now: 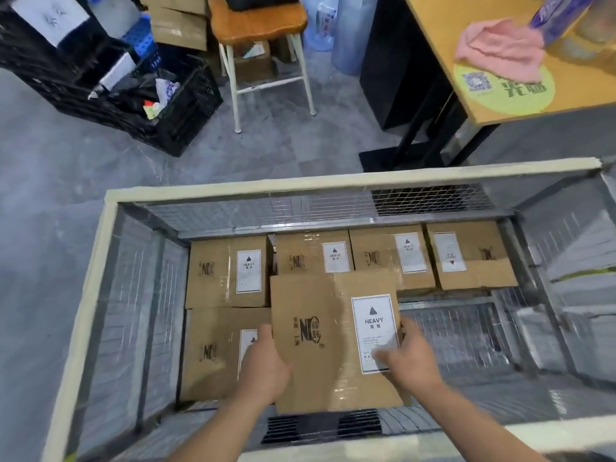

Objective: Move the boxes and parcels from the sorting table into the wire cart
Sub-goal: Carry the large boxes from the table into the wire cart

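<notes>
I hold a brown cardboard box with a white HEAVY label inside the wire cart, above its floor. My left hand grips the box's left edge. My right hand grips its right edge, fingers lying over the label. Several similar labelled boxes lie on the cart floor: a row along the far wall, one at the far left and one at the near left. The right part of the cart floor is bare wire mesh.
A wooden stool stands beyond the cart. A black crate of clutter sits at the far left. A yellow table with a pink cloth is at the far right. Grey floor lies between them and the cart.
</notes>
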